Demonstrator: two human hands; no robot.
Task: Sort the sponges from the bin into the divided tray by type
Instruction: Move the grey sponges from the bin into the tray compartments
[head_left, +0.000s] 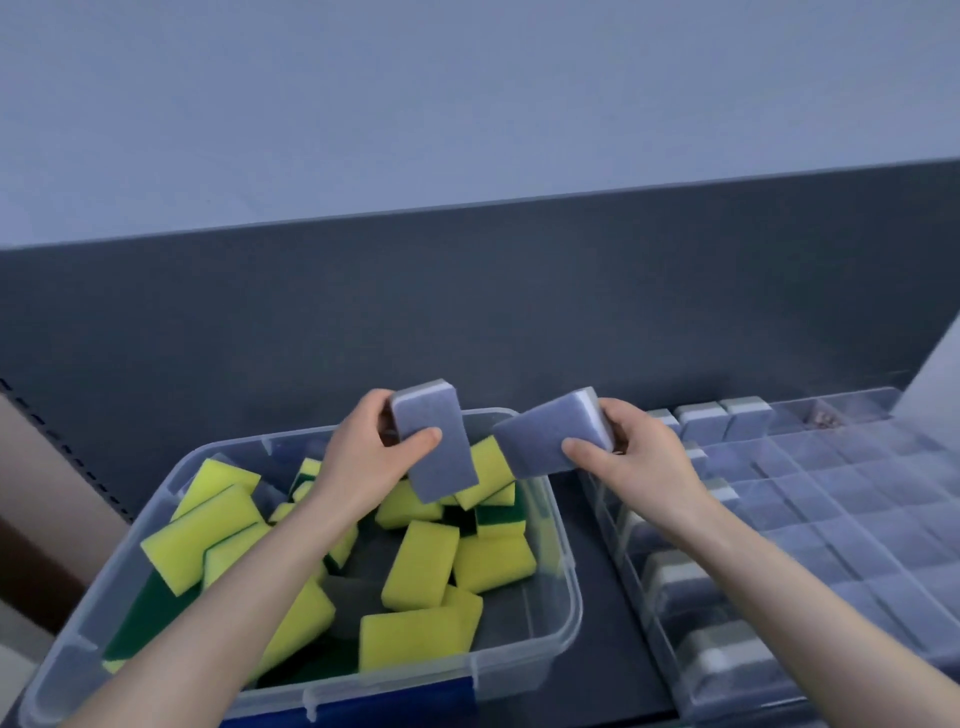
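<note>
Above the bin (563, 587), left hand (363, 457) grips one grey sponge (434, 441); right hand (636, 457) grips another sponge (550, 434) left of the tray (857, 499).

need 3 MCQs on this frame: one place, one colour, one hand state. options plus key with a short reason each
1. Where is the divided tray relative to the bin?
A. To its right
B. To its left
C. Stacked on it

2. The sponges in the bin are mostly:
A. Red
B. Yellow with green backing
C. White

3. What is the left hand doing?
A. Hanging open and empty
B. Gripping a grey sponge
C. Pressing flat on the tray

Key:
1 A: the tray lies on the right side of the view and the bin on the left.
2 B: yellow faces and green undersides show.
3 B: its thumb and fingers curl round the sponge above the bin; the right hand holds a second grey sponge.
</note>
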